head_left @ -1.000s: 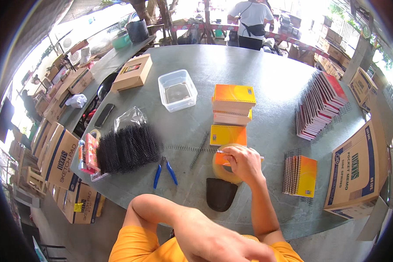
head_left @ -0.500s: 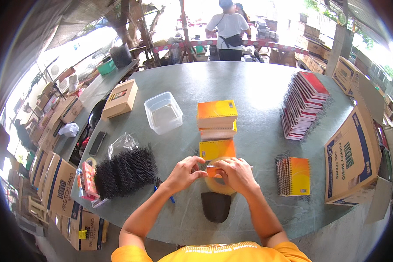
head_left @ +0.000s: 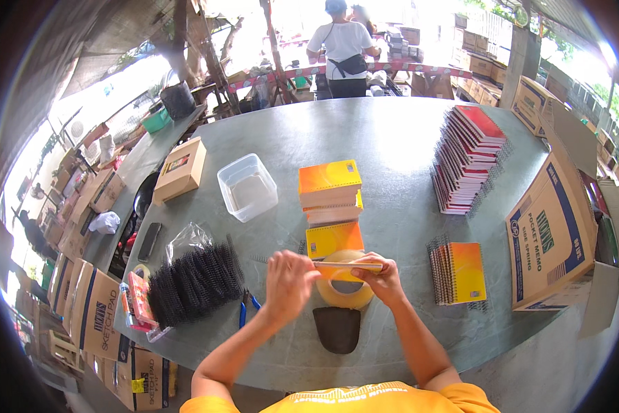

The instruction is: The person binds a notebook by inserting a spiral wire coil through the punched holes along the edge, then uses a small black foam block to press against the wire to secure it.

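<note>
Head view: both hands have lifted the thin orange pad [head_left: 347, 266] off the table, above the tape roll [head_left: 346, 289]. The left hand [head_left: 289, 279] and right hand [head_left: 385, 275] pinch its ends, now turned edge-on.

Grey round table [head_left: 392, 138] under an open shed roof, cardboard boxes [head_left: 553, 234] around, bright daylight beyond.

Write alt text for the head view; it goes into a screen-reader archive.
Both hands, left hand and right hand, hold a thin orange notebook edge-on above a tape roll on a grey table, beside black spiral coils.
</note>
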Demonstrator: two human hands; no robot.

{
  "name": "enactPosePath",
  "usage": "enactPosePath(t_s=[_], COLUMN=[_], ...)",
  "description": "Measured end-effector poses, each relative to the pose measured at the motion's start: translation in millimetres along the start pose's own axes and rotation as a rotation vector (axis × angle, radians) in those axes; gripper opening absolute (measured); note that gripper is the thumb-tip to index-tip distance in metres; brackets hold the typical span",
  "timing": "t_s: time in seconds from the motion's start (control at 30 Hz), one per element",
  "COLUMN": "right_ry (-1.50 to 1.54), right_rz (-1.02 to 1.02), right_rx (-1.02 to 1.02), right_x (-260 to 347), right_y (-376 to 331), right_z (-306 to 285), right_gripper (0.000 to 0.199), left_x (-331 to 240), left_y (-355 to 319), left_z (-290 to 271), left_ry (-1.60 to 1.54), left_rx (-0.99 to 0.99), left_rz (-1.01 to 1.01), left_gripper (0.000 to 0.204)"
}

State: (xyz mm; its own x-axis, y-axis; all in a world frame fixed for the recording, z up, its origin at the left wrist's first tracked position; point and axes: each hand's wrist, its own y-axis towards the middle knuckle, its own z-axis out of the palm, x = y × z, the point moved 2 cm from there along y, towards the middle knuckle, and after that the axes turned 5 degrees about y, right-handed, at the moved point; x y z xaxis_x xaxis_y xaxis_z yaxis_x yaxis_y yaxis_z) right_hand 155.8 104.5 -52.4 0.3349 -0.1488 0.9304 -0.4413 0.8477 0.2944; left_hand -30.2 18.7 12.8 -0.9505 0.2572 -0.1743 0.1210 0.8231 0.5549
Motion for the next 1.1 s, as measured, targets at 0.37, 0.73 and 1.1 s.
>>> enactPosePath(t_s=[0.37, 0.73, 1.1], right_ry=[0.006, -0.038, 0.025], right_rz=[0.128, 0.12, 0.141], right_rx=[-0.001, 0.011, 0.047], right_x=[-8, -10, -12], right_y=[3, -2, -5], right_z=[2, -6, -8], right_gripper=[0.022, 0.021, 0.022], left_x=[-46, 0, 1], left_y=[-76, -32, -33], left_z=[33, -23, -34], left_ry=[-0.429, -0.281, -0.323], left_rx=[0.634, 0.193, -0.022], left_rz=[-0.01, -0.23, -0.15], left_gripper=[0.038, 0.032, 0.041])
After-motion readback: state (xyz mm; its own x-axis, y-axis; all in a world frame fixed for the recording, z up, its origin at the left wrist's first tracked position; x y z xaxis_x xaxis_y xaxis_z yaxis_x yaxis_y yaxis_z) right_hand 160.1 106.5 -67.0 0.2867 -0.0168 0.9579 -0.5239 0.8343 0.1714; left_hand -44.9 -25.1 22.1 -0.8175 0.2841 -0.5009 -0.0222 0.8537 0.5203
